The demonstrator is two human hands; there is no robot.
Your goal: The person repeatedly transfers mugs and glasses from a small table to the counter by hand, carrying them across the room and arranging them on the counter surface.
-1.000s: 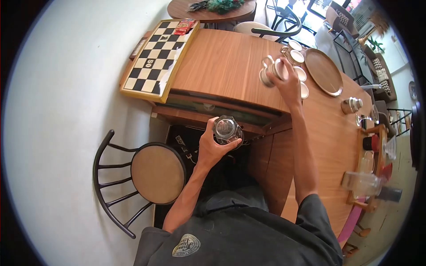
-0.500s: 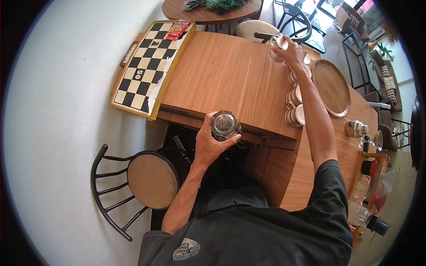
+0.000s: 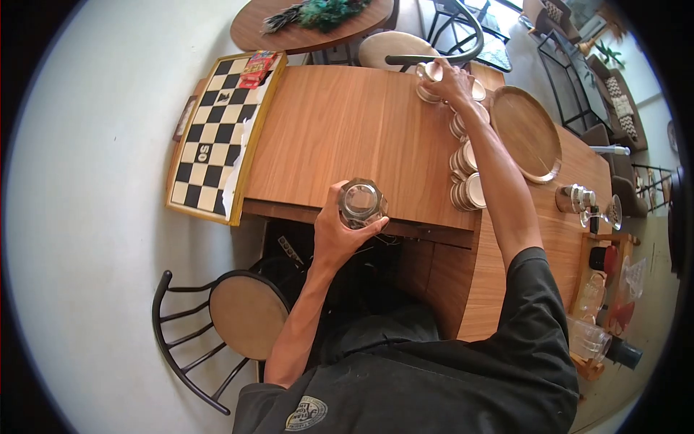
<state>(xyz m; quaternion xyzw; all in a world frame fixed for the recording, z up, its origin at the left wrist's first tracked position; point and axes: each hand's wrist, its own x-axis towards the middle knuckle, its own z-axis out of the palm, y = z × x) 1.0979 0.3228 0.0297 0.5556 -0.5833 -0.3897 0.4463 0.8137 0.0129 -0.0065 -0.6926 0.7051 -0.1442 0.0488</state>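
My left hand (image 3: 335, 237) is wrapped around a dark, faceted glass (image 3: 363, 201) in front of the table's near edge. A round end of the glass faces up. Stretched far forward, my right hand (image 3: 454, 85) grips a small white-rimmed cup (image 3: 432, 71) at the far end of the cup row. Part of that cup is hidden by my fingers. Stacked cups (image 3: 464, 158) run along the table beneath my right forearm, and another stack (image 3: 468, 192) stands nearest me.
A round wooden tray (image 3: 531, 137) lies right of the cups. The chessboard (image 3: 210, 145) with a red packet (image 3: 258, 69) is at the left. A chair (image 3: 249, 315) stands at lower left; glassware on a wooden rack (image 3: 594, 289) is at right.
The view has shifted, so the table and chessboard appear farther left. Both hands keep their holds on the glass and the cup.
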